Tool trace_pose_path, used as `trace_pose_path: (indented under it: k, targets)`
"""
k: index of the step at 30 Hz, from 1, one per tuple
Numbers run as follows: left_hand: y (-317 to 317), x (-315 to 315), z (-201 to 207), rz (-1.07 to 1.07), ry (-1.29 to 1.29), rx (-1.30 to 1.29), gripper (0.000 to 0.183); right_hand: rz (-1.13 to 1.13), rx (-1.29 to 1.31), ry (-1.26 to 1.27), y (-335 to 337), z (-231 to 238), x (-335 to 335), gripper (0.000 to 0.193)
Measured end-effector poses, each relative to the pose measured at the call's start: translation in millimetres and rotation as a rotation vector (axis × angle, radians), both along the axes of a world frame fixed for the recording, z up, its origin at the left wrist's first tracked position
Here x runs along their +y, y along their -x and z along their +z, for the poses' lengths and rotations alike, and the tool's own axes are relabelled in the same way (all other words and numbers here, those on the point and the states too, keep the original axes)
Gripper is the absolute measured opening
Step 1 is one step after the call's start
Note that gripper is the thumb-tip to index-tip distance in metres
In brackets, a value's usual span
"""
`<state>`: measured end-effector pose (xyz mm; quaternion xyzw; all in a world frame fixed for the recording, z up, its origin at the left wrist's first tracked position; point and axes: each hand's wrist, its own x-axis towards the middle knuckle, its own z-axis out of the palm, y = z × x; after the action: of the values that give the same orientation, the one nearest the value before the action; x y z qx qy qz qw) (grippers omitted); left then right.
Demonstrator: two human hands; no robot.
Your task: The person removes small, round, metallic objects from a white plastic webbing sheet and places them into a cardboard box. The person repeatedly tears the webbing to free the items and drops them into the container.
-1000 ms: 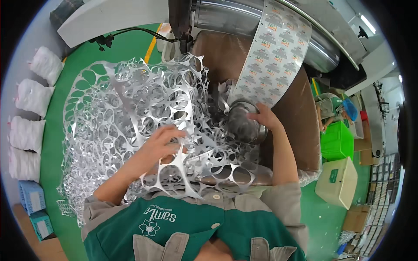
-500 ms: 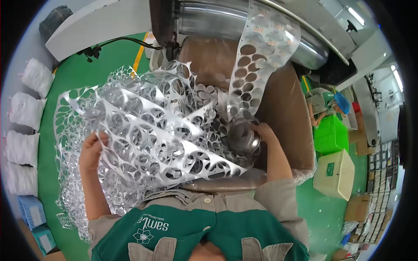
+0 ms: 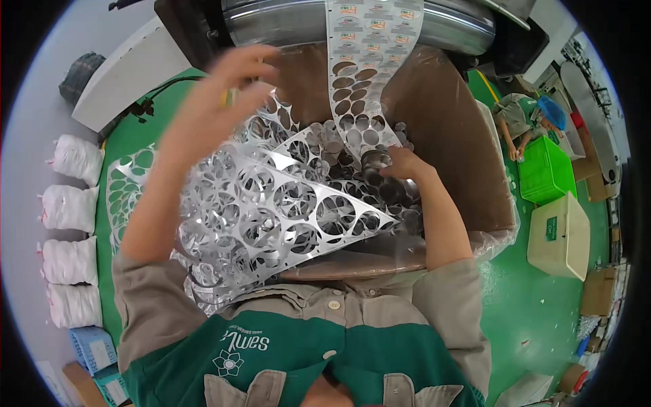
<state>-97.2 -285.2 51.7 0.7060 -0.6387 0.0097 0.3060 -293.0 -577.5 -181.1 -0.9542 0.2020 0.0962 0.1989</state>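
A long printed foil strip (image 3: 374, 42) hangs over the metal roller, its lower part punched with rows of round holes. My right hand (image 3: 405, 165) is closed on the strip's curled lower end, inside the brown-lined bin; its fingertips are partly hidden. A tangle of silvery punched foil scrap (image 3: 298, 203) spills over the bin's near left side. Above that heap, my left hand (image 3: 234, 91) is raised near the roller's left end, blurred but with fingers apart and nothing in them. Loose round foil discs (image 3: 329, 139) lie in the bin between scrap and strip.
The metal roller (image 3: 271, 26) crosses above the brown-lined bin (image 3: 451, 136). White sacks (image 3: 71, 207) line the left wall. At right stand a green crate (image 3: 546, 169) and a cream bin (image 3: 559, 234), with a co-worker in a blue cap (image 3: 551, 112) beside the crate.
My left hand has let go of the scrap sheet and swung up toward the roller. My right hand has shifted slightly up with the strip's end. The view has moved a little.
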Motion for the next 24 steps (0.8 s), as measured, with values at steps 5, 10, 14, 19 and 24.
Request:
trace_pose_path:
  k: [5,10,14,19,24]
  targets:
    - [8.7,-54.3,-105.5,-0.093,-0.924,-0.365,0.064,0.028,0.012,0.003,-9.3,35.2,2.7,0.055]
    - [15.3,-8.8,-81.5,-0.180,-0.575,0.232,0.037,-0.287,-0.644,-0.675,15.9,118.3,-9.3,0.034]
    - [37.6,28.4,-23.8,-0.311,-0.452,0.317,0.035,0.002,-1.114,-1.573,27.9,124.8,-7.6,0.043]
    - [48.3,55.2,-2.9,-0.554,-0.378,0.350,0.034,-0.346,-0.297,-1.070,-22.5,28.6,8.1,0.048]
    - [37.8,88.9,-28.5,-0.274,-0.426,0.305,0.036,-0.040,0.340,0.254,-10.3,-38.3,10.6,0.049]
